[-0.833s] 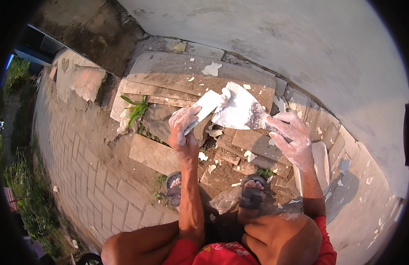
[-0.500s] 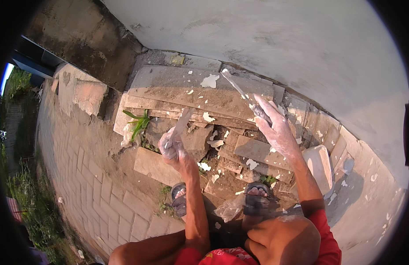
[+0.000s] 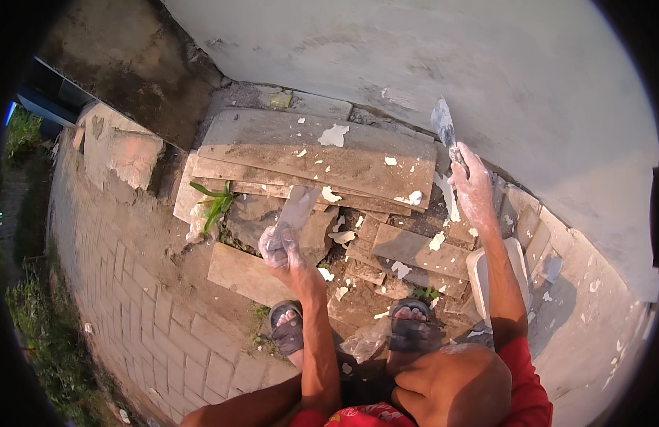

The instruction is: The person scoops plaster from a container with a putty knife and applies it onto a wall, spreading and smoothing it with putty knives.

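White dust coats both of my hands. My left hand [image 3: 283,255] is closed round a putty knife whose wide, whitish blade [image 3: 299,206] points up, held in the air over the rubble. My right hand [image 3: 475,188] grips the handle of a second putty knife [image 3: 443,122], its grey-smeared blade pointing up at the foot of the pale wall [image 3: 500,64]. Whether that blade touches the wall I cannot tell. Below it, a long white flake [image 3: 449,198] lies beside the stacked slabs [image 3: 272,139].
A white tub [image 3: 518,263] stands beside my right forearm. Broken tiles and white flakes [image 3: 334,135] cover the ground before my sandalled feet. A green plant [image 3: 215,203] grows left of the slabs. Clear plastic [image 3: 366,340] lies between my feet; brick paving [image 3: 158,320] spreads left.
My right hand has moved up and right, bringing its putty knife to the wall's foot, blade more upright. White flakes newly show below it. The left blade has turned its broad face more into view.
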`<action>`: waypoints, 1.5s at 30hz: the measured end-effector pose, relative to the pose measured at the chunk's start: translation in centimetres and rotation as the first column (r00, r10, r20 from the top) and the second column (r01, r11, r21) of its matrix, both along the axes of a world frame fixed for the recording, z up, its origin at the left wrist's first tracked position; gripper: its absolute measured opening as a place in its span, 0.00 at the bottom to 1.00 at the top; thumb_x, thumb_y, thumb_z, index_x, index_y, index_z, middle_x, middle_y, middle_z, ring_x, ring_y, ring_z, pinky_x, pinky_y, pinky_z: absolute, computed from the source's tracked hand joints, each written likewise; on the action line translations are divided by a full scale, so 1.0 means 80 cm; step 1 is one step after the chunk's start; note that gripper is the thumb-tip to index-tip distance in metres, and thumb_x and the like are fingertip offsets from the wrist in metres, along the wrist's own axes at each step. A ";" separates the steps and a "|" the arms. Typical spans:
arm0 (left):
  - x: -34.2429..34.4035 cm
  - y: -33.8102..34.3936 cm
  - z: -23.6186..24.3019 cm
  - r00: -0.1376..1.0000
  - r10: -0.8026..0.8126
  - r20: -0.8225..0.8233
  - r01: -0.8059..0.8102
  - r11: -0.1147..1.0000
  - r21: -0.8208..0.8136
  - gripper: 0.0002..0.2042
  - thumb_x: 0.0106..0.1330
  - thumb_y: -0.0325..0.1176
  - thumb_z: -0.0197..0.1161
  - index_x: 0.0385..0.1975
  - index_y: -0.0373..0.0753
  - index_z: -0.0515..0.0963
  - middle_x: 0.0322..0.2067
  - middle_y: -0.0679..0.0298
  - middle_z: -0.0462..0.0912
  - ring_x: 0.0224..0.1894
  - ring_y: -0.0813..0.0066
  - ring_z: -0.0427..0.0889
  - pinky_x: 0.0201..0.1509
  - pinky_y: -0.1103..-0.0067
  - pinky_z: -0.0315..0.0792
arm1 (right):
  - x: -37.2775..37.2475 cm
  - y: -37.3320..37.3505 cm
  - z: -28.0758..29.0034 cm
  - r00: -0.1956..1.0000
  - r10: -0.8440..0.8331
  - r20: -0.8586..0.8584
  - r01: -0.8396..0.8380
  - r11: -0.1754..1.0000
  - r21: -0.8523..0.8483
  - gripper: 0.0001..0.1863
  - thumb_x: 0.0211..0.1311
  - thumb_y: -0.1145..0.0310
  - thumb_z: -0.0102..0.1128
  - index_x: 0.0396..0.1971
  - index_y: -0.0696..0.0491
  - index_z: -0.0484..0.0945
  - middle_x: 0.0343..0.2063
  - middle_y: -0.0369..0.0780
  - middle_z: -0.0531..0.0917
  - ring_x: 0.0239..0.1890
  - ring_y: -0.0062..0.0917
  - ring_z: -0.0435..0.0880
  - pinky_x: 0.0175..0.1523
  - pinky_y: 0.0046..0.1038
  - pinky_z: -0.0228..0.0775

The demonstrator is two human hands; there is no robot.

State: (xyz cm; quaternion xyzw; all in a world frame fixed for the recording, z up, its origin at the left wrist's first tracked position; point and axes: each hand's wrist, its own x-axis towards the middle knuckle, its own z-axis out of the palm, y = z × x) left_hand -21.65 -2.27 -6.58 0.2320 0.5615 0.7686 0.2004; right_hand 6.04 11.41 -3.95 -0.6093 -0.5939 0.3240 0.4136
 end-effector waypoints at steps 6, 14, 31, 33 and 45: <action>0.013 0.002 0.009 1.000 -0.022 0.005 0.022 1.000 -0.001 0.07 0.70 0.27 0.58 0.45 0.35 0.72 0.36 0.68 0.77 0.38 0.84 0.74 0.43 0.84 0.68 | -0.105 0.067 -0.007 0.941 0.284 0.186 -0.262 0.956 -0.133 0.25 0.63 0.69 0.50 0.60 0.61 0.70 0.37 0.53 0.79 0.35 0.40 0.80 0.45 0.36 0.71; 0.004 -0.003 0.013 0.998 -0.012 0.063 0.012 1.000 -0.001 0.09 0.70 0.28 0.59 0.45 0.34 0.71 0.40 0.66 0.76 0.42 0.79 0.73 0.49 0.78 0.68 | -0.053 0.028 -0.026 0.994 -0.056 0.093 0.054 0.998 0.022 0.24 0.62 0.72 0.51 0.60 0.60 0.70 0.33 0.51 0.78 0.32 0.35 0.79 0.41 0.35 0.71; 0.006 0.002 0.004 0.992 -0.022 0.121 0.030 0.998 -0.064 0.11 0.70 0.29 0.59 0.48 0.33 0.70 0.39 0.65 0.77 0.40 0.79 0.73 0.47 0.79 0.68 | 0.078 0.041 0.125 0.959 0.044 0.279 -0.029 0.998 -0.056 0.15 0.66 0.65 0.54 0.40 0.63 0.80 0.20 0.33 0.77 0.23 0.14 0.70 0.29 0.21 0.63; 0.003 -0.001 0.010 0.993 0.001 0.119 0.004 0.999 -0.049 0.11 0.70 0.30 0.60 0.47 0.33 0.70 0.38 0.65 0.77 0.40 0.79 0.73 0.46 0.80 0.68 | 0.070 -0.003 0.122 0.983 -0.035 0.181 0.033 0.999 0.015 0.16 0.66 0.66 0.54 0.46 0.63 0.79 0.24 0.34 0.78 0.24 0.15 0.70 0.30 0.21 0.64; 0.017 0.002 0.004 0.995 -0.050 0.085 0.059 0.993 -0.102 0.09 0.71 0.30 0.58 0.44 0.33 0.70 0.36 0.65 0.76 0.38 0.79 0.72 0.44 0.80 0.67 | -0.039 0.053 0.136 0.974 0.099 0.204 -0.105 0.994 0.018 0.22 0.65 0.68 0.50 0.57 0.61 0.74 0.25 0.42 0.75 0.24 0.23 0.75 0.34 0.29 0.69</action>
